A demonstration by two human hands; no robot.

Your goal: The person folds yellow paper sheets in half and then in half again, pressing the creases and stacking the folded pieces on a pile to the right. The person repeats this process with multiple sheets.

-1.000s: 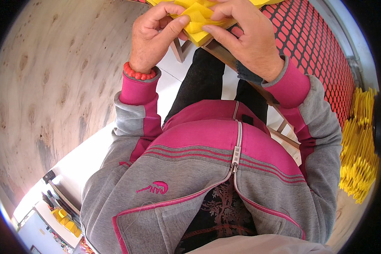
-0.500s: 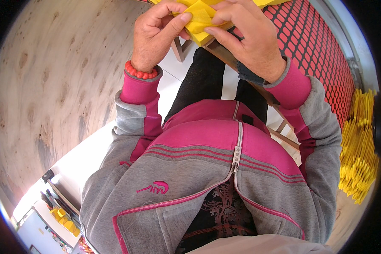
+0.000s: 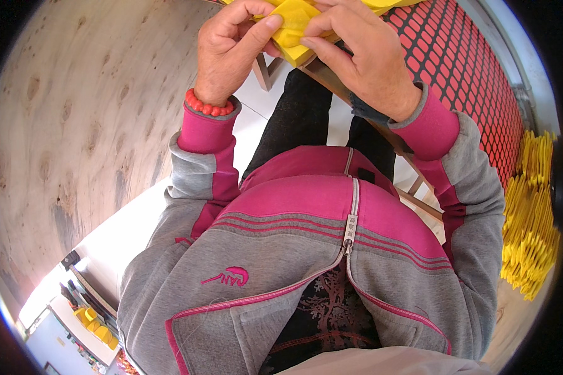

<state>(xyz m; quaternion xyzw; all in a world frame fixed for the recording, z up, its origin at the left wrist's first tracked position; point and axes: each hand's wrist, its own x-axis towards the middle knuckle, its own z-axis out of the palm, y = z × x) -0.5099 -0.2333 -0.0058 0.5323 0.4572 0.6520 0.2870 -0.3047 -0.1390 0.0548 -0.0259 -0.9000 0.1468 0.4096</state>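
Between my hands at the top of the head view is a folded piece of yellow sheet material (image 3: 294,19), thin like paper or cloth; I cannot tell which. My left hand (image 3: 234,53) pinches its left side, thumb lying on top and fingers partly hidden beneath. A red bead bracelet (image 3: 209,105) circles my left wrist. From the right, my right hand (image 3: 372,59) presses thumb and forefinger together on a raised fold of the same piece. More yellow material lies behind, cut off by the picture's upper edge.
A red-and-black patterned surface (image 3: 456,69) lies right of my right hand. At the far right is a stack of folded yellow pieces (image 3: 532,225). A wooden board (image 3: 94,119) fills the left side. Wooden legs (image 3: 264,72) stand below my hands. Yellow items (image 3: 97,325) lie at lower left.
My right thumb and forefinger have shifted slightly left along the fold and closed together on it. My left hand has stayed almost still.
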